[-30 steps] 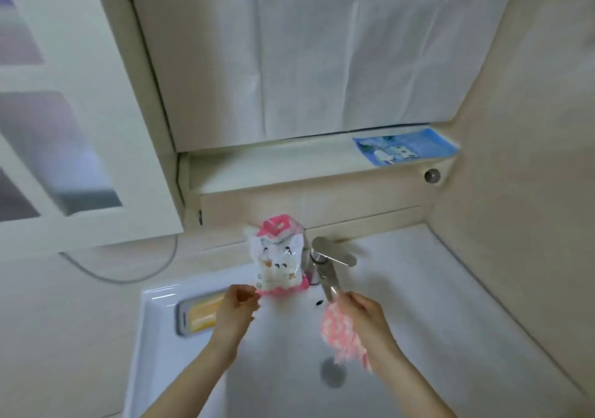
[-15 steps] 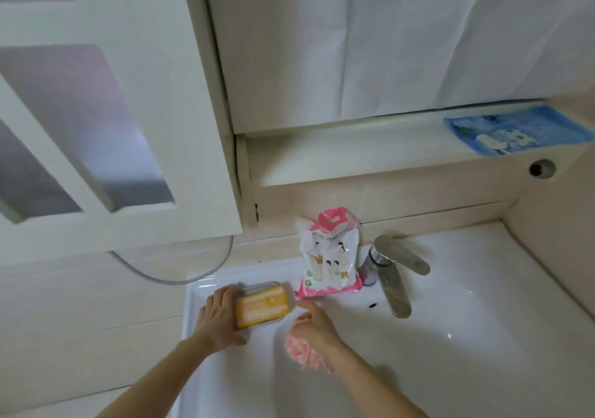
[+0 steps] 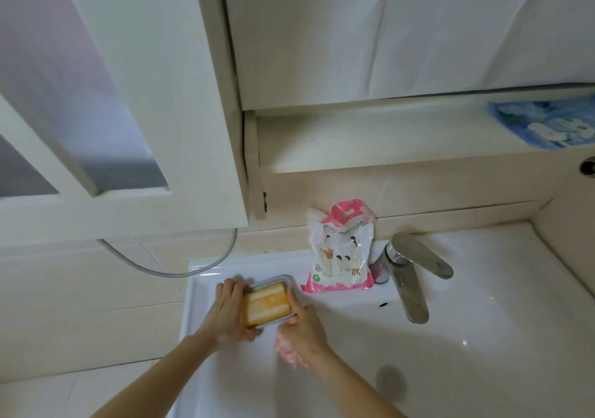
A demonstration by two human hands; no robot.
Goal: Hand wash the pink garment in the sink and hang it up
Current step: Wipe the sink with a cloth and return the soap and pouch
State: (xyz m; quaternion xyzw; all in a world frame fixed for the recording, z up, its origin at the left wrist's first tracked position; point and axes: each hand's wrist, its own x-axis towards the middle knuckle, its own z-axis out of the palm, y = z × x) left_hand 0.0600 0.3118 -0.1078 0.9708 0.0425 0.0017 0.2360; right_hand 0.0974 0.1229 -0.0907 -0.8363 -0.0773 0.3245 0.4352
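Observation:
A yellow bar of soap lies in a clear soap box (image 3: 267,303) at the sink's (image 3: 483,337) back left corner. My left hand (image 3: 230,318) grips the box from its left side, fingers curled round the edge. My right hand (image 3: 304,327) holds the bunched pink garment (image 3: 285,350) under its palm, and its fingertips touch the right edge of the box. Most of the garment is hidden beneath that hand; only a pink patterned wad shows at the wrist.
A pink and white detergent bag (image 3: 341,253) leans against the wall beside the chrome faucet (image 3: 407,284). The drain (image 3: 391,382) sits low in the basin. A blue pack (image 3: 547,124) lies on the shelf at right. An open cabinet door (image 3: 128,95) hangs above left, with a hose (image 3: 161,266) below it.
My right hand carried the garment left from under the faucet to the soap box. My left hand took hold of the box. The view swung left and closer.

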